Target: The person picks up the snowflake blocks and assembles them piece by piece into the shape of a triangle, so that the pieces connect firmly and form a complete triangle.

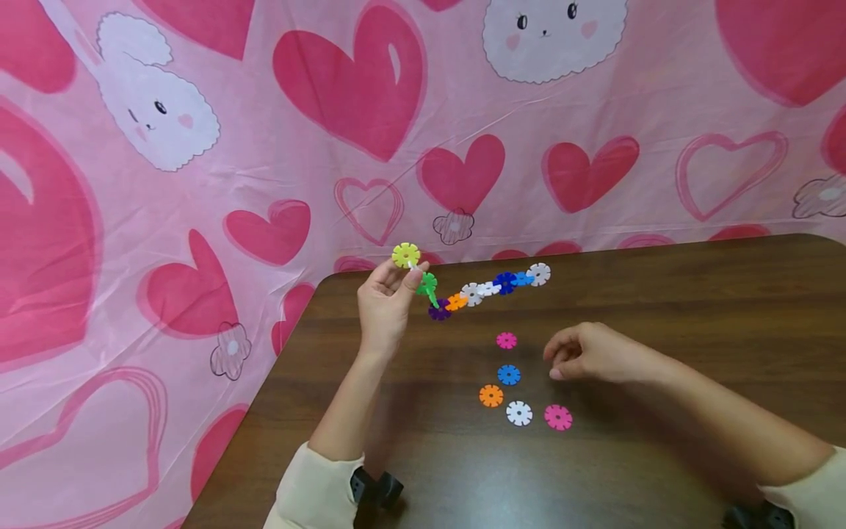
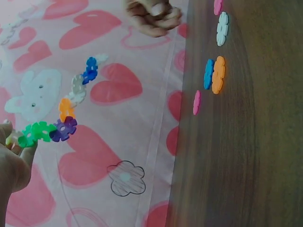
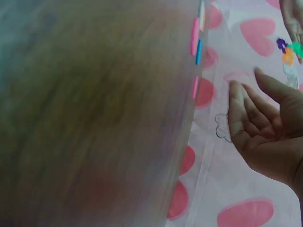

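My left hand [image 1: 386,305] pinches one end of a chain of notched plastic interlocking discs [image 1: 506,283] and holds it raised over the far left of the table. A yellow disc [image 1: 406,256] tops the pinched end. From there green, purple, orange, white and blue discs run off to the right, ending in a white one [image 1: 539,274]. In the left wrist view the chain [image 2: 64,128] curves away from the fingertips. My right hand [image 1: 598,354] hovers over the table with fingers loosely curled and nothing in them. Left of it lies a loose blue disc [image 1: 509,375].
More loose discs lie flat on the brown wooden table [image 1: 648,448]: pink [image 1: 507,340], orange [image 1: 491,396], white [image 1: 519,413] and another pink one [image 1: 558,417]. Behind the table hangs a pink cloth [image 1: 317,169] printed with hearts, which also runs down the left side.
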`<state>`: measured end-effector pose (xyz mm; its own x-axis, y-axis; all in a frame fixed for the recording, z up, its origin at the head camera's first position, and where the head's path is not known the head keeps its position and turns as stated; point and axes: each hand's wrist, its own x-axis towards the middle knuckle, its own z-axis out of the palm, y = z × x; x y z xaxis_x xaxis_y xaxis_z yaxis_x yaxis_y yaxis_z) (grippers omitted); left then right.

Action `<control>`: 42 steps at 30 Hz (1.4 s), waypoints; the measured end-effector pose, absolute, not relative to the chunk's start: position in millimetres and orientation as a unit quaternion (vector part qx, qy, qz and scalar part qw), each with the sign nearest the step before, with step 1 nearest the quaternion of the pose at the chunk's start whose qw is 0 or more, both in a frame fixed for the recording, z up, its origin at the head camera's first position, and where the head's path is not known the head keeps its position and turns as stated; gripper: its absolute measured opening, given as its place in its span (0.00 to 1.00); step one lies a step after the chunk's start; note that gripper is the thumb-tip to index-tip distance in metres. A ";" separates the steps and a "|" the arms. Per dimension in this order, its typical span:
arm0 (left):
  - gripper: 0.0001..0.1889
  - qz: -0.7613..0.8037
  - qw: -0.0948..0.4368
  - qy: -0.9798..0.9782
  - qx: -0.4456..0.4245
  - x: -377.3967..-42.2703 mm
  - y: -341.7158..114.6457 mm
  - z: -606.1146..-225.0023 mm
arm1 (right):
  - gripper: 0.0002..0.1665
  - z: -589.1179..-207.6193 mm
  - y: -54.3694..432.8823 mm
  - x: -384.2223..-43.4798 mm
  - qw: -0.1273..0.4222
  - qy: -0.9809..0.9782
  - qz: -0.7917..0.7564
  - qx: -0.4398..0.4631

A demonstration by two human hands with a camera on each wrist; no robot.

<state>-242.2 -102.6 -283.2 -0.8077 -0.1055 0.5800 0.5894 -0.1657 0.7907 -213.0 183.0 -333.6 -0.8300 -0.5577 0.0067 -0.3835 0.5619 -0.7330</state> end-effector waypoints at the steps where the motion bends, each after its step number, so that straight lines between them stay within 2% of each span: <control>1: 0.14 -0.735 0.239 -0.603 -0.198 -242.4 -102.5 -283.3 | 0.16 -335.3 181.4 -212.2 0.126 0.876 -0.370 -0.282; 7: 0.14 -0.730 0.244 -0.612 -0.182 -243.0 -100.5 -284.5 | 0.15 -343.8 171.5 -204.9 0.170 0.889 -0.284 -0.316; 23: 0.14 -0.726 0.222 -0.624 -0.183 -241.4 -91.5 -291.9 | 0.16 -348.2 155.1 -191.6 0.155 0.920 -0.200 -0.298; 30: 0.14 -0.712 0.207 -0.641 -0.197 -240.0 -87.2 -295.6 | 0.15 -340.3 162.4 -197.3 0.090 0.902 -0.259 -0.333; 34: 0.15 -0.705 0.200 -0.650 -0.202 -238.4 -83.7 -297.5 | 0.11 -335.6 165.1 -201.8 0.036 0.896 -0.295 -0.331; 42: 0.15 -0.691 0.189 -0.663 -0.216 -233.9 -76.8 -302.8 | 0.04 -323.3 161.7 -202.6 -0.041 0.879 -0.408 -0.245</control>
